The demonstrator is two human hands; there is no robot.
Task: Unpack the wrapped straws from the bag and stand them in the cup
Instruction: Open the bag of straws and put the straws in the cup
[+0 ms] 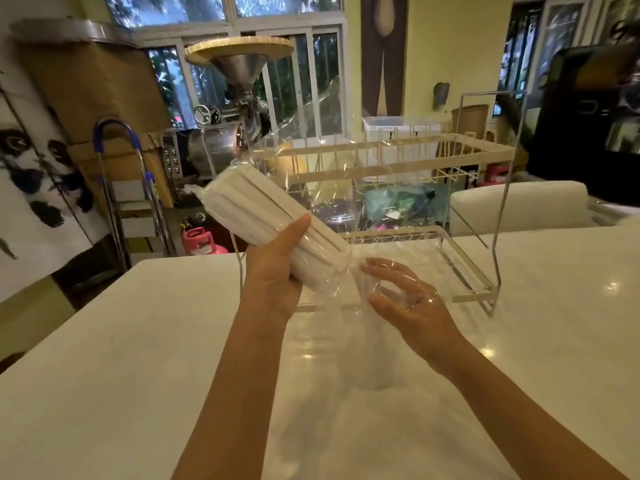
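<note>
My left hand grips a bundle of white paper-wrapped straws through their clear plastic bag, held tilted above the table with the far end up to the left. The bag's loose open end billows to the right and drapes over my right hand. That hand is just past the straws' lower ends, fingers curved and apart, with film over them and nothing clearly pinched. A clear cup stands upright on the white table directly below both hands, faint behind the film and with no straws in it.
A two-tier wire and acrylic rack stands on the table right behind the hands. A white chair back is beyond the table's far edge. Further off are a steel machine, a folding ladder and a pink gas bottle.
</note>
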